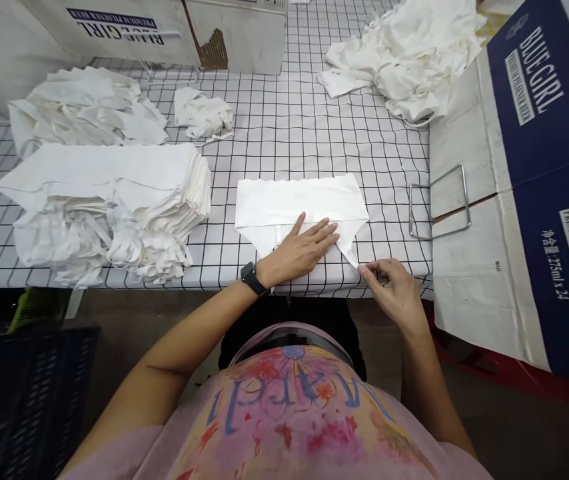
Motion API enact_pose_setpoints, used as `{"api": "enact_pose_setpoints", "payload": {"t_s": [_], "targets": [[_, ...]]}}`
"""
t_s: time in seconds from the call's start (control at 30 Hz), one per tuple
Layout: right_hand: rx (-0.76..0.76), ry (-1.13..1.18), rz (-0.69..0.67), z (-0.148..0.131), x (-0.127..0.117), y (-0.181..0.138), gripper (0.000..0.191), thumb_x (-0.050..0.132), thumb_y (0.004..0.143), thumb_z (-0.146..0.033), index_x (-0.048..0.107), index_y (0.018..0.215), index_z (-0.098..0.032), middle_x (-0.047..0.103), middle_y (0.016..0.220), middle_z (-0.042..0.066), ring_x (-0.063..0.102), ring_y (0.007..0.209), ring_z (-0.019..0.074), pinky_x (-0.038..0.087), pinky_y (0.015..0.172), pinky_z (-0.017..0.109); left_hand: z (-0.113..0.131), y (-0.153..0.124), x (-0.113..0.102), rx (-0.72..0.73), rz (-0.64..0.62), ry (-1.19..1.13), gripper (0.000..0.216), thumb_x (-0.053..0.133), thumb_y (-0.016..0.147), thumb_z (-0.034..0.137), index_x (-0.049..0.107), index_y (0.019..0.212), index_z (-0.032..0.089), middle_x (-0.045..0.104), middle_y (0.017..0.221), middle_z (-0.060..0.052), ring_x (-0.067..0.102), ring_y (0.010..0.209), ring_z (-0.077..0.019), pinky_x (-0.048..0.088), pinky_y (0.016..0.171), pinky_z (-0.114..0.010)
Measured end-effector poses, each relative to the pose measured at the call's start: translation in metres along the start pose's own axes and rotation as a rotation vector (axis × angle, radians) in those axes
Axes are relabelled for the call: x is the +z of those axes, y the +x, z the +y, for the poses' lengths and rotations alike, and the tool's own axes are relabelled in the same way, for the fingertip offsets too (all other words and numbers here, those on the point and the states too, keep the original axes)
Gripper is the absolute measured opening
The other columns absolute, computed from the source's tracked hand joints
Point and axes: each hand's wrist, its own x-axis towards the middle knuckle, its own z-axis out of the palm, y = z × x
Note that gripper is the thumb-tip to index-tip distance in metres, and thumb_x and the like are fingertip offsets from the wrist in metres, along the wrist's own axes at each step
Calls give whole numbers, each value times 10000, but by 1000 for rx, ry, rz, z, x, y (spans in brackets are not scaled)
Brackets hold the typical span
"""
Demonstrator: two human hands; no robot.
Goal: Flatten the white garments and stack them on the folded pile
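A white cloth piece [294, 200] with a scalloped far edge lies flat on the table with the black grid cover [284, 120], near its front edge. My left hand [300, 251] rests flat on the cloth's lower middle, fingers stretched out, a black watch on the wrist. My right hand [394, 288] pinches the cloth's lower right corner tip at the table edge, fingers closed on it.
A tall stack of folded white pieces [109, 200] sits at the left, a looser pile [84, 107] behind it and a small crumpled piece [202, 113] nearby. Another heap [409, 53] lies at the back right. A BLUE GIRL carton [529, 187] stands at the right, another carton [174, 30] behind.
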Motion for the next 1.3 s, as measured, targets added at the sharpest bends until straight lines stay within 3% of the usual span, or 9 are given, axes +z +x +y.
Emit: {"api": "enact_pose_setpoints", "payload": {"t_s": [0.1, 0.23, 0.4, 0.67, 0.87, 0.97, 1.07, 1.17, 1.3], "targets": [[-12, 61, -27, 5, 3, -11, 291, 646, 929, -487, 727, 833, -224, 653, 952, 80, 617, 869, 231, 465, 672, 329, 1, 2, 4, -18, 2, -15, 507, 305, 1086, 216, 359, 1589, 239, 343, 1685, -73, 219, 1607, -247, 3, 1291, -671], [38, 117, -18, 11, 2, -19, 276, 660, 922, -476, 737, 831, -227, 652, 975, 72, 564, 750, 187, 400, 550, 294, 4, 1, 6, -53, 3, -46, 512, 311, 1106, 328, 307, 1616, 284, 308, 1698, -51, 198, 1611, -246, -67, 1282, -669], [66, 101, 12, 15, 4, -26, 346, 645, 910, -529, 765, 850, -210, 633, 914, 60, 522, 648, 159, 409, 568, 309, 6, 0, 7, -74, -12, -30, 522, 287, 1109, 329, 282, 1628, 270, 270, 1708, -50, 179, 1616, -237, -60, 1283, -668], [139, 59, 125, 7, 11, -31, 416, 650, 863, -595, 780, 771, -211, 641, 799, 41, 522, 596, 159, 430, 635, 327, 19, -5, 9, -94, 23, 23, 520, 295, 1107, 333, 316, 1617, 233, 289, 1704, -64, 199, 1610, -247, 100, 1302, -645], [265, 95, 132, 12, 2, -34, 438, 681, 787, -630, 793, 799, -207, 709, 720, 55, 574, 611, 208, 438, 659, 350, 33, -37, 9, -98, 127, 61, 479, 315, 1106, 303, 409, 1564, 198, 398, 1659, -87, 272, 1590, -255, 197, 1306, -595], [344, 48, 141, 15, -3, -29, 448, 691, 767, -638, 794, 810, -204, 730, 731, 65, 610, 644, 235, 444, 681, 365, 21, -59, 5, -220, 272, 33, 405, 390, 1087, 285, 541, 1450, 187, 489, 1600, -95, 376, 1543, -240, 289, 1293, -524], [338, 67, 184, 12, -4, -11, 434, 684, 796, -612, 791, 868, -198, 745, 778, 80, 627, 678, 250, 467, 710, 381, -3, -80, -4, -478, 473, -19, 337, 450, 1061, 275, 619, 1332, 168, 600, 1484, -106, 514, 1412, -232, 429, 1206, -476], [259, 90, 209, 4, -2, 24, 380, 680, 831, -558, 786, 942, -210, 742, 810, 75, 644, 730, 259, 499, 762, 400, -29, -90, -15, -704, 602, -31, 317, 482, 1028, 279, 641, 1272, 154, 664, 1357, -123, 566, 1289, -264, 471, 1139, -475], [154, 62, 237, -1, 4, 91, 286, 680, 822, -440, 755, 976, -211, 729, 881, 71, 665, 811, 259, 521, 864, 438, -62, -86, -26, -812, 637, -78, 344, 541, 953, 251, 614, 1280, 172, 671, 1272, -128, 595, 1196, -287, 476, 1090, -479]]}}
